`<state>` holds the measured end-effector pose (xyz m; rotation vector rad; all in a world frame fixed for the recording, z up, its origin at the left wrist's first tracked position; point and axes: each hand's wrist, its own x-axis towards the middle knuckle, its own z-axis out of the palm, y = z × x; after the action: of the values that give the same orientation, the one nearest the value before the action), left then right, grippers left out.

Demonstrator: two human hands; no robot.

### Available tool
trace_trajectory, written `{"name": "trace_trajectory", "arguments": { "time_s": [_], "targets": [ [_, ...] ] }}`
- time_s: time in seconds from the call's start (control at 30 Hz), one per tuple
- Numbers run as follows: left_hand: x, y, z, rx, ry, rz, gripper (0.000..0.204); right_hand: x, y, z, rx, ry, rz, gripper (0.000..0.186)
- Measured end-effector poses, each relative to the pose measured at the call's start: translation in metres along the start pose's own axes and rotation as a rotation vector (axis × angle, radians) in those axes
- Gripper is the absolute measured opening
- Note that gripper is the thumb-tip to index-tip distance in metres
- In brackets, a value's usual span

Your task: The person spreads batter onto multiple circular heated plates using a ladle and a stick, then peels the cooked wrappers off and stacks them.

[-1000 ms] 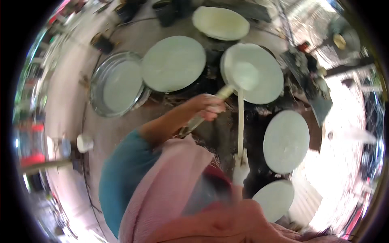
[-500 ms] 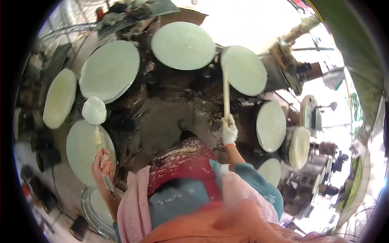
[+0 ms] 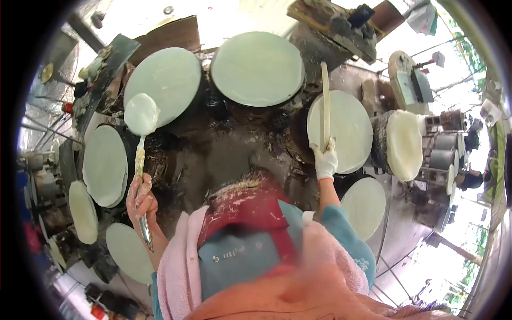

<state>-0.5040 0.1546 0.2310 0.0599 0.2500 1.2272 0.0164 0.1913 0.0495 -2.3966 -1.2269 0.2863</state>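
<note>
My left hand (image 3: 142,200), bare, is closed round the handle of a ladle (image 3: 142,114). White batter coats the ladle's round bowl, which overlaps the edge of the back-left round griddle (image 3: 173,80) in the head view; whether it touches cannot be made out. In a white glove, my right hand (image 3: 325,159) grips a long, flat wooden stick (image 3: 326,101). The stick points away from me across the left side of the right-hand griddle (image 3: 349,128). A pale, smooth round layer covers each of these griddles.
Another covered griddle (image 3: 257,68) stands at the back middle. More ring me: one on the left (image 3: 105,165), one at near left (image 3: 129,250), one at near right (image 3: 362,208). A stack of pale sheets (image 3: 404,145) sits at far right. Dark, wet floor (image 3: 216,160) lies between.
My view has turned right, so the ring of griddles has shifted leftward. Still held, the ladle and the stick now lie over different griddles than before.
</note>
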Motion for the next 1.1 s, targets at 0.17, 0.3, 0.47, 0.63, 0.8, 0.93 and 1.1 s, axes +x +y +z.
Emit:
{"name": "trace_trajectory", "arguments": {
  "time_s": [0.17,0.3,0.47,0.63,0.8,0.93,1.1],
  "targets": [
    [0.095,-0.034,0.029,0.076,0.028,-0.108,0.037,0.034,-0.032,-0.009,-0.161,-0.306,0.036,0.107],
    [0.143,-0.056,0.063,0.071,0.036,-0.205,0.037,0.063,-0.046,0.018,-0.171,-0.305,0.03,0.114],
    [0.208,-0.072,0.067,0.053,0.013,-0.389,0.04,0.102,-0.059,0.045,-0.175,-0.258,0.129,0.095],
    [0.259,-0.081,0.07,0.228,0.017,-0.494,0.031,0.107,-0.032,0.057,-0.108,-0.077,0.085,0.06],
    [0.298,-0.087,0.073,0.589,0.029,-0.579,0.027,0.128,-0.023,-0.024,0.151,0.093,-0.004,0.031],
    [0.319,-0.099,0.079,0.642,-0.001,-0.702,0.026,0.151,-0.008,-0.1,0.217,0.097,0.018,0.029],
    [0.328,-0.122,0.089,0.745,0.049,-0.749,0.028,0.213,-0.001,-0.211,0.19,0.147,0.018,0.035]
  ]
}}
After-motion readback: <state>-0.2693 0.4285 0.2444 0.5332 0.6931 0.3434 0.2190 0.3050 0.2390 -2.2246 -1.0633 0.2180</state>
